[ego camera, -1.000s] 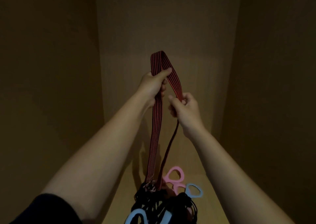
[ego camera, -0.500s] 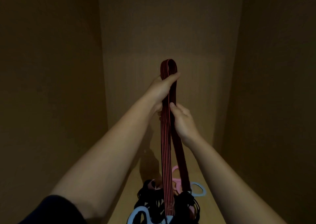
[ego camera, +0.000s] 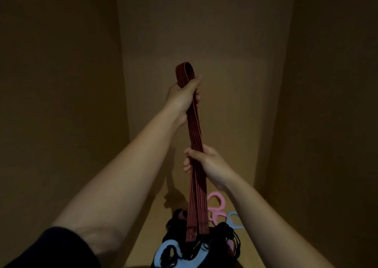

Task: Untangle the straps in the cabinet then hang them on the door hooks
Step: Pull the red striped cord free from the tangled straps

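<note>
Black tangle (ego camera: 223, 232) partly below bottom edge

Both the left hand (ego camera: 184, 96) and right hand (ego camera: 206, 161) grip the red strap (ego camera: 195, 132) (doubled over).

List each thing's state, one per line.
red strap: folded double, upright, ends reaching the heap.
left hand: grips the strap under its fold.
right hand: grips it lower down.
black straps: tangled heap on the cabinet floor.
pink handles: lying behind the heap.
blue handle: lying tangled in the heap.

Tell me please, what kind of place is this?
Probably the inside of a wooden cabinet: a plain brown back panel, brown side walls close on either side, and a pale wooden floor carrying a tangled pile of black straps.
</note>
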